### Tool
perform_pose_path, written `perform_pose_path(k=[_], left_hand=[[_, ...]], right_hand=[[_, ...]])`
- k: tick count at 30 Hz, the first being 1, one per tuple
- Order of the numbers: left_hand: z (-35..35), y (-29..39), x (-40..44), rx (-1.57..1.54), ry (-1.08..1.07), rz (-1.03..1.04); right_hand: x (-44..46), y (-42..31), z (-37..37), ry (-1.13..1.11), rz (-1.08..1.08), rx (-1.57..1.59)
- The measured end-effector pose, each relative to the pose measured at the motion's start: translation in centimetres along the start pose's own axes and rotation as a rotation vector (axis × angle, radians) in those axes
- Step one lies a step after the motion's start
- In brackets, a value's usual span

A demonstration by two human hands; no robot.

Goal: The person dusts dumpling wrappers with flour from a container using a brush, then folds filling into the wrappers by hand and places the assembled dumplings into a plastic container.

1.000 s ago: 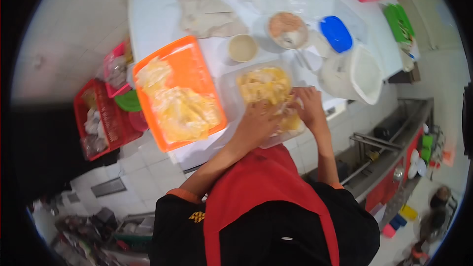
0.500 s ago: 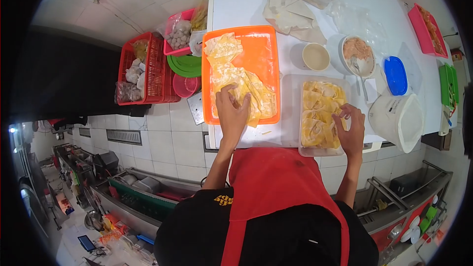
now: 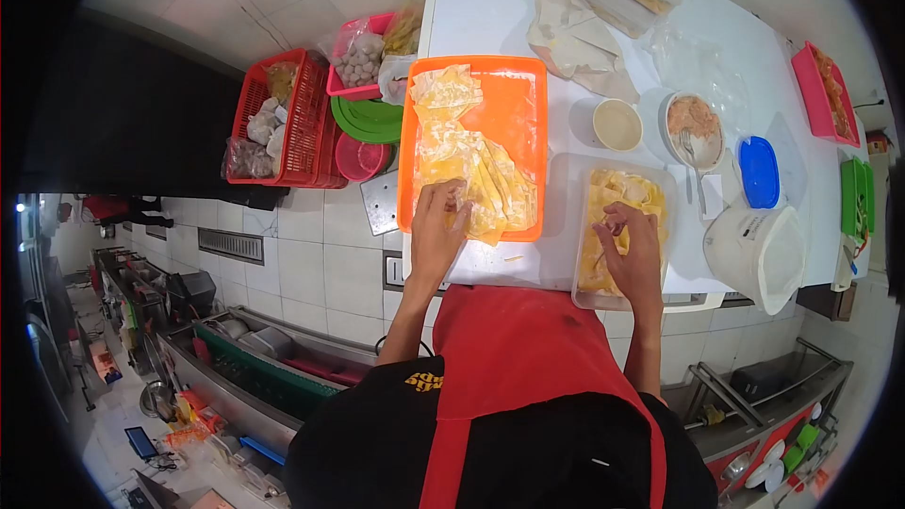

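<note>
My left hand [image 3: 440,229] is over the lower left edge of an orange tray [image 3: 539,146]. Its fingers are bent and its thumb apart, touching a pile of floured yellow dough wrappers [image 3: 485,179]. Above a clear plastic container [image 3: 583,299] hovers my right hand [image 3: 633,250], fingers curled with a gap to the thumb; I make out nothing held. Folded yellow dumplings [image 3: 636,190] lie in rows in the container, partly hidden by this hand.
Behind the container stand a paper cup [image 3: 617,124] and a bowl of pinkish filling [image 3: 693,118] with a fork [image 3: 690,151]. A white tub [image 3: 768,250] and blue lid [image 3: 758,172] are at right. Red baskets [image 3: 306,132] stand left of the table.
My right hand has shifted left, from the container's right side to over its middle. My left hand has moved slightly toward the tray's lower edge. The camera view has shifted a little.
</note>
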State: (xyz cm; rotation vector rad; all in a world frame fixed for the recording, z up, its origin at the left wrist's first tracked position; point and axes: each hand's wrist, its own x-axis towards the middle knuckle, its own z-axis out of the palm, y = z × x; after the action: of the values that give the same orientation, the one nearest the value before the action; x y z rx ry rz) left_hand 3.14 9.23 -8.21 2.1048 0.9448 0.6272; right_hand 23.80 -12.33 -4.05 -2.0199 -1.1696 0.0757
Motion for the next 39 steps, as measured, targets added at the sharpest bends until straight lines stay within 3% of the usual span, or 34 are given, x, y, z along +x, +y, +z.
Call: perform_pose_path(k=[5, 9, 11, 15, 16, 17, 19, 21, 23, 25, 26, 27, 30, 32, 33, 35, 39], left_hand=[[0.5, -0.8, -0.3, 0.097, 0.133, 0.001], [-1.3, 1.6, 0.9, 0.126, 0.289, -0.122], [-2.1, 3.7, 1.6, 0.005, 0.291, -0.171], [1.0, 9.0, 1.3, -0.383, 0.018, -0.087], [2.6, 9.9, 1.1, -0.495, -0.068, 0.023], [3.4, 10.9, 1.0, -0.487, -0.250, -0.014], [5.1, 10.8, 1.4, -0.365, -0.266, 0.197], [6.0, 9.7, 2.3, -0.317, -0.183, 0.210], [7.0, 9.2, 3.0, -0.269, -0.110, 0.213], [7.5, 9.5, 4.0, -0.884, -0.282, -0.191], [6.8, 9.2, 4.6, -1.150, -0.567, -0.514], [7.0, 9.4, 4.6, -1.152, -0.567, -0.513], [7.8, 9.6, 4.5, -1.336, -0.748, -0.568], [8.9, 9.1, 4.5, -1.303, -0.678, -0.606], [8.8, 9.1, 4.7, -1.309, -0.675, -0.606], [8.5, 9.1, 5.2, -1.339, -0.686, -0.748], [9.5, 8.5, 5.5, -1.295, -0.653, -0.699]], right_hand=[[0.1, -0.3, 0.5, -0.053, -0.005, 0.005], [1.0, -1.4, 0.8, -0.172, 0.005, 0.014], [1.3, -2.7, 1.3, -0.256, 0.236, 0.363], [3.5, -4.2, 2.9, -0.166, 0.287, 0.649], [4.6, -3.9, 2.6, -0.184, 0.397, 0.683], [5.3, -3.6, 2.3, -0.202, 0.507, 0.716], [6.1, -2.7, 1.2, -0.203, 0.527, 0.671], [6.7, -1.7, 0.2, -0.193, 0.550, 0.634], [6.7, -0.8, -0.5, -0.134, 0.333, 0.621], [7.5, -1.7, -1.2, -0.154, 0.342, 0.717], [8.1, -2.1, -1.4, -0.183, 0.343, 0.822], [8.5, -2.2, -1.6, -0.182, 0.343, 0.819], [9.9, -1.2, -1.2, -0.355, 0.411, 0.701], [10.0, 2.4, 0.1, -0.147, 0.317, 0.314], [9.6, 3.9, 0.7, -0.151, 0.314, 0.309], [8.9, 6.2, 1.4, -0.075, 0.311, -0.425], [8.6, 6.3, 1.6, -0.094, 0.305, -0.545]])
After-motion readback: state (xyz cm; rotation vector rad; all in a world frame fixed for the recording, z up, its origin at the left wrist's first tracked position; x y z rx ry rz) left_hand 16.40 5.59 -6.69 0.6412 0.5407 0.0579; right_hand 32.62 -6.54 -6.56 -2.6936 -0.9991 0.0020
